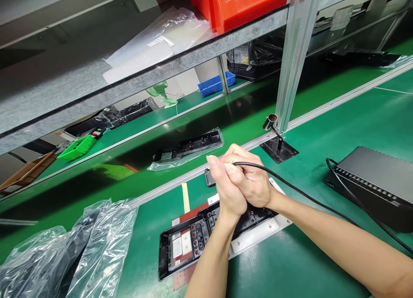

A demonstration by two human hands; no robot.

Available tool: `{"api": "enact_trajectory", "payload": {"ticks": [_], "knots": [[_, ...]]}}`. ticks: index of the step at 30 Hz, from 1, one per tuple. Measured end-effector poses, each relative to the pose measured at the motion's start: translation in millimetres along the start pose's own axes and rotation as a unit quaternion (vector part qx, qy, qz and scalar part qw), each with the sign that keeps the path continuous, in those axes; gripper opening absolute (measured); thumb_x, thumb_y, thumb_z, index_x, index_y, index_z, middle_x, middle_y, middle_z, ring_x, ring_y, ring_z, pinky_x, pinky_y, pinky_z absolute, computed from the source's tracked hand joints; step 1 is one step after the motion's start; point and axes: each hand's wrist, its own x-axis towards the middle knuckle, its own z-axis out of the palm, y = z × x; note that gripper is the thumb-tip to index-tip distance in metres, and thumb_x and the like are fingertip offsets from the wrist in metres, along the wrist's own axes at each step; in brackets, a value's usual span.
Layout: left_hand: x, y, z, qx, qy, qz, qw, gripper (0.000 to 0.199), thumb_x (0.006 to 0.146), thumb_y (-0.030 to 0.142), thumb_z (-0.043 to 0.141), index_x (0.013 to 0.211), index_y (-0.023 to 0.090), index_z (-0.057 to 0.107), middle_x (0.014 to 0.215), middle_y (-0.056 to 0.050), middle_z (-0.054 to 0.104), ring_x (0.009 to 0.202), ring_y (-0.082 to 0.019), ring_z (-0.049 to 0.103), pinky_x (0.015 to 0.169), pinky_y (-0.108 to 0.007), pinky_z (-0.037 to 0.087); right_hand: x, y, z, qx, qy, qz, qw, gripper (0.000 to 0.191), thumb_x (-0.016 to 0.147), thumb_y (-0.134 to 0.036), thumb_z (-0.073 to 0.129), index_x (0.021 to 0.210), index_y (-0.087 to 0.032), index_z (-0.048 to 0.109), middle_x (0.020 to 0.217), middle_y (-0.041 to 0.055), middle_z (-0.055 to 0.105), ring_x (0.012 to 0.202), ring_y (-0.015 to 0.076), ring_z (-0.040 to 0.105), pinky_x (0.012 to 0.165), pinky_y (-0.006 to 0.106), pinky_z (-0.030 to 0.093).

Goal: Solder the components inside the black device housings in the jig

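My left hand (227,188) and my right hand (254,181) are pressed together, fingers closed, above a black plastic housing (164,250). A black cable (293,187) comes out at the top of the two hands and runs down to the right; its end is hidden between them. The housing lies open side up on a white and reddish-brown fixture (254,237), with a clear window at its left end. Just behind the hands, a small dark part (209,178) lies on the green bench.
Clear plastic bags (106,242) lie at the left. On the belt behind is a bagged black housing (193,146). A metal holder (279,150) stands by the upright post (295,57). A grey-black box (377,181) sits at the right. An overhead shelf carries a red bin (245,7).
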Motion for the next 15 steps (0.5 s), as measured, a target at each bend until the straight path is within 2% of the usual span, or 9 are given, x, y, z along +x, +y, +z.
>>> {"api": "enact_trajectory", "payload": {"ticks": [8,11,15], "knots": [[0.2,-0.8,-0.3,-0.006,-0.002,-0.006,1.000,0.068,0.110,0.061,0.027,0.057,0.022,0.047,0.060,-0.001,0.040,0.065,-0.017,0.053,0.065,-0.033,0.047,-1.5,1.6,-1.2,-0.004,-0.002,0.004,1.000,0.032,0.104,-0.041,0.056,0.092,-0.024,0.079,0.081,0.0050,0.064,0.076,0.0206,0.059,0.068,0.039,0.049],[0.5,2.7,0.2,-0.010,-0.008,-0.007,1.000,0.068,0.110,0.060,0.026,0.058,0.022,0.048,0.062,-0.001,0.040,0.067,-0.017,0.052,0.067,-0.035,0.046,-1.3,1.7,-0.8,-0.004,0.001,-0.002,1.000,0.030,0.103,-0.038,0.056,0.093,-0.024,0.080,0.081,0.0044,0.063,0.075,0.0200,0.059,0.067,0.039,0.049],[0.3,8.9,0.0,0.005,-0.024,-0.040,0.999,0.068,0.110,0.060,0.021,0.061,0.021,0.048,0.065,-0.002,0.041,0.067,-0.018,0.048,0.067,-0.038,0.043,-0.6,1.0,-0.3,0.001,-0.002,0.001,1.000,0.025,0.102,-0.034,0.058,0.095,-0.025,0.080,0.082,0.0044,0.062,0.076,0.0200,0.059,0.067,0.038,0.049]]}}
